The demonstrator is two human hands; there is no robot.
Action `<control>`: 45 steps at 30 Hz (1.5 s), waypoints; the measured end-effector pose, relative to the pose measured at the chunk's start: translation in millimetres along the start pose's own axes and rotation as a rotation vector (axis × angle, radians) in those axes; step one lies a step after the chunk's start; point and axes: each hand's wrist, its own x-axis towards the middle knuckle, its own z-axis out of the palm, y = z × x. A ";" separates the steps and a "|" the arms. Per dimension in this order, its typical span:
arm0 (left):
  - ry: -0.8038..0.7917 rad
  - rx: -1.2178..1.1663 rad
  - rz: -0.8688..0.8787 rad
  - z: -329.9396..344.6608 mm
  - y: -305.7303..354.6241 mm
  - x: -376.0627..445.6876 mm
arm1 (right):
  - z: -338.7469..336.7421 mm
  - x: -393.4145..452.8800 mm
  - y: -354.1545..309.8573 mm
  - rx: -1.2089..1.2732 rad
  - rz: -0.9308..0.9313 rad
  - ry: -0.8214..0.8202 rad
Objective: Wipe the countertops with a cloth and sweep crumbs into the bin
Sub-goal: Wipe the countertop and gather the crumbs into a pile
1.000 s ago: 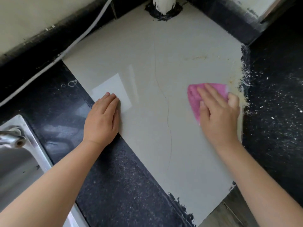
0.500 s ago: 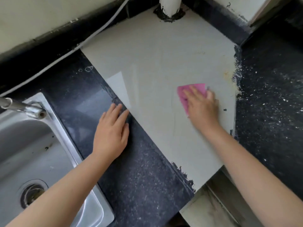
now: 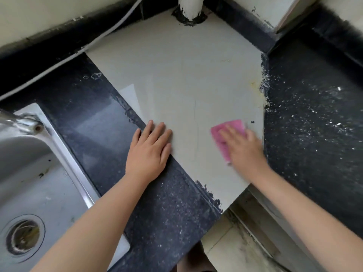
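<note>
Since half a second ago the right hand (image 3: 242, 148) has dragged the pink cloth (image 3: 227, 134) back toward the person along the pale counter (image 3: 176, 65) panel, and the left hand (image 3: 149, 152) has shifted onto that panel's edge. Right fingers lie flat, pressing the cloth down; the left hand rests spread and flat, holding nothing. White crumbs (image 3: 314, 107) lie just beyond the right hand's outer side on the dark counter. Wiping on toward the near edge could push grit onto the floor (image 3: 225, 248), since no bin is in view.

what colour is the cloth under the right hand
Pink. The cloth shows in the head view, pressed flat under the right hand.
</note>
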 end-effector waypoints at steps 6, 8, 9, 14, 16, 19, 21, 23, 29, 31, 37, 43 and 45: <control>-0.027 0.004 0.005 -0.5 2.0 0.2 | -32.2 8.2 55.7 0.151 0.385 0.259; -0.044 -0.009 -0.007 -0.6 2.5 -0.6 | -34.5 1.0 36.1 0.165 0.253 0.251; -0.056 -0.025 -0.015 -0.6 2.6 -0.7 | -28.9 -6.4 20.2 0.130 0.129 0.252; -0.049 -0.261 -0.109 -6.9 0.0 1.7 | -16.4 -49.5 -76.9 0.260 -0.167 0.270; -0.010 -0.391 -0.140 -14.5 -5.8 -0.9 | -10.1 -53.2 -87.5 0.195 -0.187 0.230; 0.119 -0.327 -0.092 -21.5 -22.2 -19.0 | -9.6 -47.9 -72.8 0.142 -0.051 0.189; 0.196 -0.233 -0.100 -22.4 -35.7 -36.1 | -5.5 -38.6 -40.8 0.203 0.152 0.125; 0.237 -0.194 -0.130 -23.4 -47.4 -54.1 | -1.6 -26.3 -14.3 0.259 0.303 0.218; 0.305 -0.143 -0.124 -26.8 -62.7 -88.0 | -23.1 -9.9 -55.5 0.508 0.211 0.530; 0.307 -0.134 -0.119 -26.5 -64.1 -91.4 | -29.0 -25.0 -101.9 0.513 -0.032 0.580; 0.231 -0.104 -0.145 -17.4 -68.0 -99.4 | 9.2 -73.9 -186.0 0.355 -0.317 0.406; 0.173 -0.047 -0.220 -13.1 -60.6 -105.2 | 18.0 -51.8 -124.7 0.286 -0.141 0.355; 0.167 -0.033 -0.216 -13.9 -60.7 -104.9 | 6.1 -34.4 -95.9 0.374 0.044 0.397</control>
